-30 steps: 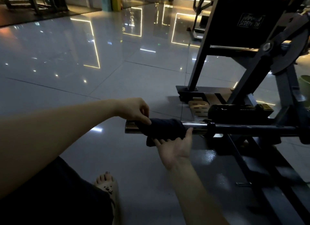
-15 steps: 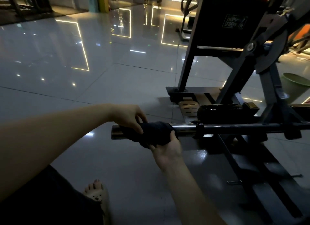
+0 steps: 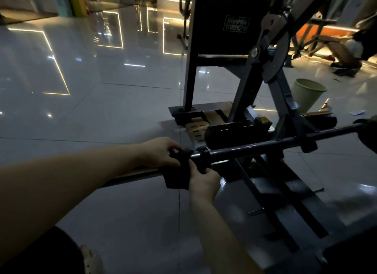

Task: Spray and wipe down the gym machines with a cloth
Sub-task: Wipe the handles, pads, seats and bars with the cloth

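Cloth (image 3: 179, 172) wrapped on bar (image 3: 251, 149), pinched by your left hand (image 3: 161, 151), 9 o'clock of collar (image 3: 204, 158). Right hand (image 3: 204, 178) fingers curl round cloth edge and collar. Risks: cloth snagging on collar; loose tail slipping off; dim light hiding missed patches.

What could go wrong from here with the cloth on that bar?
1. The dark cloth sits bunched against the collar on the bar; the right hand is right there, so fingers could get pinched.
2. Part of the cloth hangs loose below the bar, so the left hand may lose its grip.
3. The floor looks glossy; spray landing on it could be slippery.
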{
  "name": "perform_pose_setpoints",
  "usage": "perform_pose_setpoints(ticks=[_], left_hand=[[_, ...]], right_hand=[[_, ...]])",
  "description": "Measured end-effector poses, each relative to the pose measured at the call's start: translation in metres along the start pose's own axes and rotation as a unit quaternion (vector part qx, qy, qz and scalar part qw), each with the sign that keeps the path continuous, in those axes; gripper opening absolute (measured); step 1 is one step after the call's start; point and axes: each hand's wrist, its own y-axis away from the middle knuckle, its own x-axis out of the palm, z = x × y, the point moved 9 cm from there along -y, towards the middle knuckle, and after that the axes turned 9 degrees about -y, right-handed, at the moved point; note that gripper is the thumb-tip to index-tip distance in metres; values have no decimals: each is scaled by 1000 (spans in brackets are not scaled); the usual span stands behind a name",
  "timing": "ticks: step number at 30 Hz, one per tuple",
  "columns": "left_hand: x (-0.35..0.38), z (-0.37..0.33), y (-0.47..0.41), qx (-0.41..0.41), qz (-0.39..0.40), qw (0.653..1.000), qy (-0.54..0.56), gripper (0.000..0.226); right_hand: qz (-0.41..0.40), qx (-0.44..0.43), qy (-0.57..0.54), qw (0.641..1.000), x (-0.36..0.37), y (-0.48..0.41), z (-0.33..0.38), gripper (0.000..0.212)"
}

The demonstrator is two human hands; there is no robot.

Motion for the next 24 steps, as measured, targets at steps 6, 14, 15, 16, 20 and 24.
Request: perform_pose_setpoints(ticks=[6, 14, 15, 16, 20, 24], left_hand=[[3, -21, -21, 20, -19, 1000, -1, 32], [-47, -57, -30, 18, -259, 966, 1, 12], [-48, -63, -33, 21, -267, 964, 4, 13], [-43, -69, -38, 19, -248, 969, 0, 19], [6, -86, -66, -3, -53, 998, -33, 23], [21, -95, -83, -7, -47, 998, -50, 44]], right_hand=[[-13, -86, 65, 994, -18, -6, 22, 34], [-59, -151, 73, 984, -67, -33, 81, 25], [-40, -121, 86, 988, -68, -43, 78, 26], [-8, -67, 89, 994, -66, -53, 70, 28], [120, 67, 28, 990, -60, -74, 52, 13], [168, -18, 162, 972, -69, -89, 75, 18]])
